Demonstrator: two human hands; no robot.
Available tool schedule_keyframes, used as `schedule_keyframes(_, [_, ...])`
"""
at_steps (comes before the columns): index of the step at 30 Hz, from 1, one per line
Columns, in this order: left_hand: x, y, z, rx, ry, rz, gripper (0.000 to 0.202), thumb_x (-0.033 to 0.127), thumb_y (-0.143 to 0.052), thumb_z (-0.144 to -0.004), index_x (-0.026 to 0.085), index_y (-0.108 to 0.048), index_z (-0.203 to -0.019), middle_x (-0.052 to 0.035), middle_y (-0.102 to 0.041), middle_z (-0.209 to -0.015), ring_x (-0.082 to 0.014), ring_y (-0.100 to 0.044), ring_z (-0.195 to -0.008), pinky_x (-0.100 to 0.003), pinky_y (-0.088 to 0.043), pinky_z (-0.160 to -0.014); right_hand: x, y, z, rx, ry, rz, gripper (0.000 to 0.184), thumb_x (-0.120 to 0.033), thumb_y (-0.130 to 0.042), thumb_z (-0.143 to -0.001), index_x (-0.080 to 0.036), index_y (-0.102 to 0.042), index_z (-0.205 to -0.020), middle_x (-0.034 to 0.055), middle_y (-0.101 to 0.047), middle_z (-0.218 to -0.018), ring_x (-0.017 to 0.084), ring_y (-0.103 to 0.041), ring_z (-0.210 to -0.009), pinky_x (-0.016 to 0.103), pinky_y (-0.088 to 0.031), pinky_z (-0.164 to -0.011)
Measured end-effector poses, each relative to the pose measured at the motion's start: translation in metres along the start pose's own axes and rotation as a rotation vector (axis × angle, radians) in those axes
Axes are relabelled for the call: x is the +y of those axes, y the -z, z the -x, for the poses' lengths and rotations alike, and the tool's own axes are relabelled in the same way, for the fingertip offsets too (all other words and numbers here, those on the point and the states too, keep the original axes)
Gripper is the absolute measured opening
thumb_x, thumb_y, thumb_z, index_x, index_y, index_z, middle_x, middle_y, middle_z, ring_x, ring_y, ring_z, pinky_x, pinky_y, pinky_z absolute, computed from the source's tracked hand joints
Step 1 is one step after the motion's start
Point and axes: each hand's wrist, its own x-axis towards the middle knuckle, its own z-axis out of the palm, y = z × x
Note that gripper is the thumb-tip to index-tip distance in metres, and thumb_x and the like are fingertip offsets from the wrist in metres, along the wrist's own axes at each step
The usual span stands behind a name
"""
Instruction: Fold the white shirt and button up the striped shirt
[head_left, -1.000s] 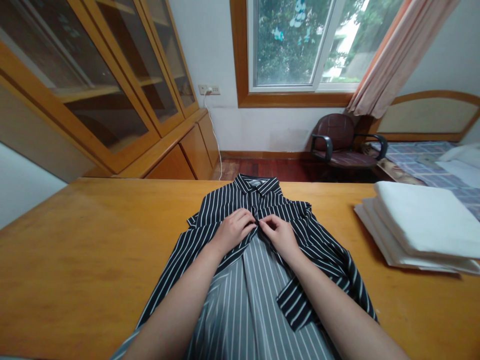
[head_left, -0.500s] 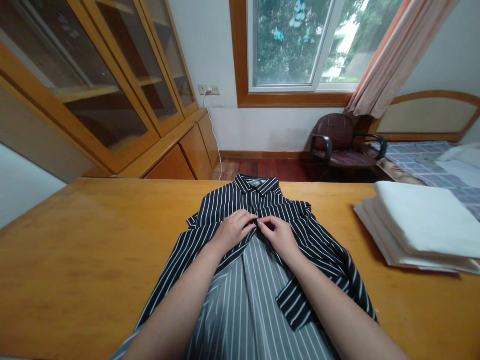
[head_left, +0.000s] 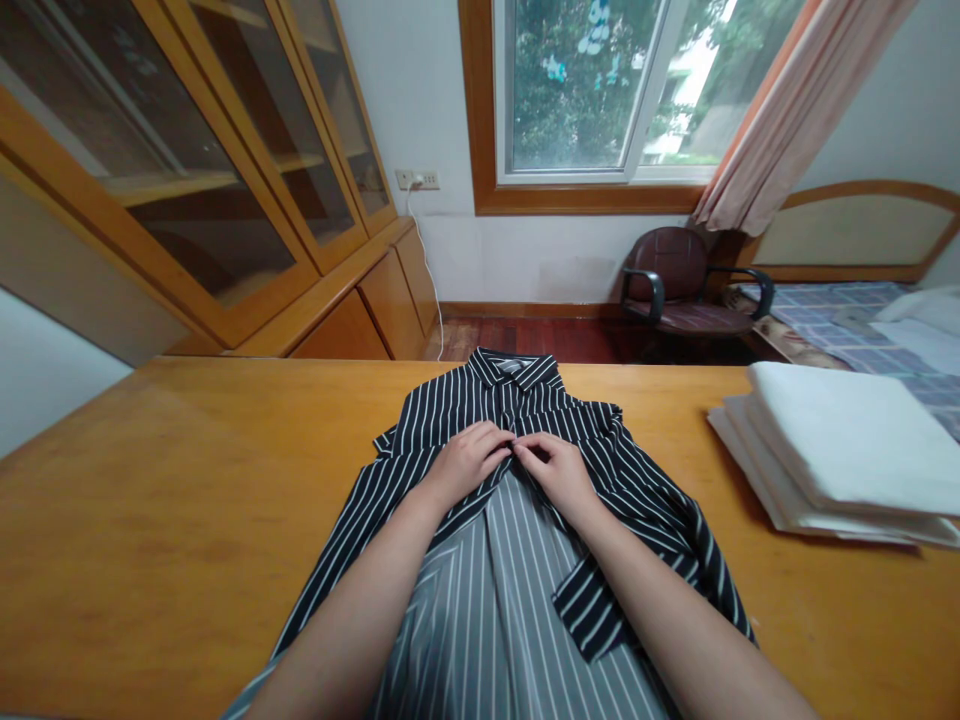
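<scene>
A black shirt with white stripes lies front side up on the wooden table, its collar at the far edge. Below the chest the front hangs apart and shows the grey striped inside. My left hand pinches the front edge of the shirt from the left. Fingertip to fingertip with it, my right hand pinches the other side of the front. Any button between the fingers is too small to make out. One cuff lies folded in over the grey inside, beside my right forearm.
On the right of the table sits a stack of folded white cloth or sheets. Beyond the table stand a brown armchair and a bed. A glass-door cabinet runs along the left wall.
Almost nothing differs. The fingertips of my right hand have shifted very slightly left, towards those of my left hand; the shirt lies as before.
</scene>
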Motion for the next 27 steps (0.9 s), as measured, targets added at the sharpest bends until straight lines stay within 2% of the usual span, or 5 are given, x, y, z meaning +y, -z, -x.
schedule_keyframes(12, [0.0004, 0.0009, -0.0005, -0.023, 0.02, 0.002, 0.011, 0.023, -0.055, -0.096, 0.02, -0.063, -0.101, -0.004, -0.066, -0.096, -0.0184, -0.062, -0.095, -0.034, -0.051, -0.087, -0.0041, 0.0019, 0.0001, 0.018, -0.096, -0.05, 0.017, -0.033, -0.058, -0.09, -0.022, -0.071, -0.09, 0.0022, -0.074, -0.087, 0.019, -0.068, -0.08, 0.029, -0.05, -0.075])
schedule_keyframes(27, [0.0008, 0.0021, -0.0008, -0.022, -0.019, -0.046, 0.014, 0.023, -0.05, -0.098, 0.019, -0.064, -0.095, -0.0048, -0.064, -0.094, -0.018, -0.061, -0.092, -0.033, -0.051, -0.085, -0.0005, 0.0013, -0.0001, 0.006, -0.11, -0.101, 0.015, -0.032, -0.059, -0.088, -0.022, -0.07, -0.09, 0.0028, -0.075, -0.09, 0.019, -0.069, -0.083, 0.03, -0.051, -0.078])
